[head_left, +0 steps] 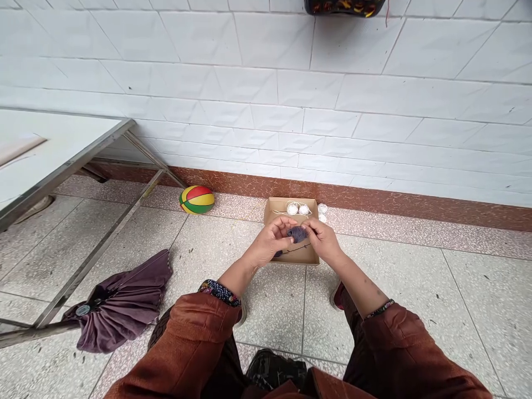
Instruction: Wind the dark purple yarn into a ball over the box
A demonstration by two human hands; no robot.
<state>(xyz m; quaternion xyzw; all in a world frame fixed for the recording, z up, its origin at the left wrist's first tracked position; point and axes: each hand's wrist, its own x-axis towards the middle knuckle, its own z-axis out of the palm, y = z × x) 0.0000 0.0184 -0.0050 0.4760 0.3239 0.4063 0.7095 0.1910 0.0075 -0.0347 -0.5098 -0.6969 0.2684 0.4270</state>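
Observation:
A small dark grey-blue ball of yarn [297, 234] is held between my two hands, over a shallow cardboard box [294, 261] on the floor. My left hand [272, 241] curls its fingers and thumb around the ball's left side. At its right edge, my right hand [323, 239] is closed in a pinch; whether it grips the ball itself or a strand is hard to see. Two white yarn balls [298, 209] with loose strands lie at the box's far side. A dark piece of yarn [279, 253] shows inside, partly behind my left hand.
More white balls [323, 209] sit on the floor beside the box's right edge. A striped toy ball [197, 199] rests near the wall. To the left stand a metal-framed table [66, 158] and a folded purple umbrella [124, 310]. A dark patterned object [344, 6] shows at the top.

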